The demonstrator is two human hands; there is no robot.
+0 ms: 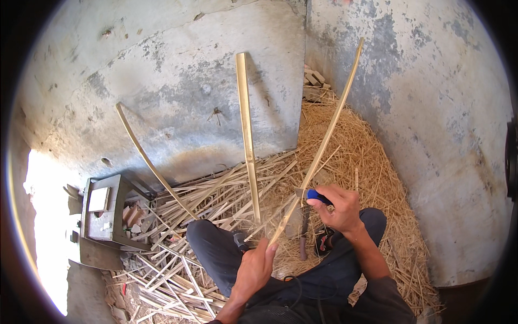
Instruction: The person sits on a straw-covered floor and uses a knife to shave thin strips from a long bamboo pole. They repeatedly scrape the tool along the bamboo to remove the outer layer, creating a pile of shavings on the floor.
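Observation:
A long pale bamboo strip (329, 132) slants from my lap up toward the far right. Its near end is in my left hand (254, 272), fingers closed around it. In my right hand (340, 208) is a knife (319, 197) with a blue handle, gripped in closed fingers. The short blade meets the strip partway along, a little beyond my left hand. Between my bent legs lies a tool with a brown handle (303, 247); its head is partly hidden, so I cannot tell its kind.
A wide split bamboo piece (246, 124) and a thinner strip (145, 156) lean against the worn wall (178, 81). Many loose strips (178, 286) cover the floor at left, with shavings (388, 216) heaped at right. A small wooden stool (116, 208) stands at left.

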